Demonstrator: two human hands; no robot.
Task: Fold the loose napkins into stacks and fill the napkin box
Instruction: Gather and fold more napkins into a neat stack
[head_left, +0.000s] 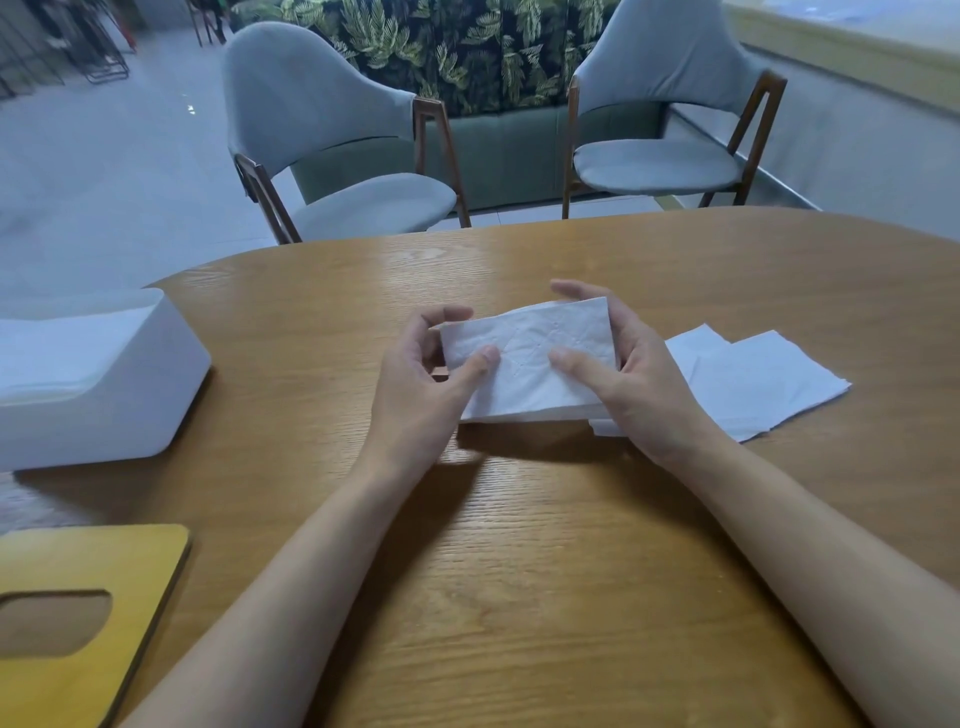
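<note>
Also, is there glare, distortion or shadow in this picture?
Head view: soft glare on the table near its far edge; the wide lens curves that edge; a dark shadow lies under the napkin stack, on the near side.

1 head-worn camera looks forward and down, close over table (519, 571).

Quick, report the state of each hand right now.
Left hand: grips the left end of the folded white paper napkin stack.
Right hand: grips its right end.
</note>
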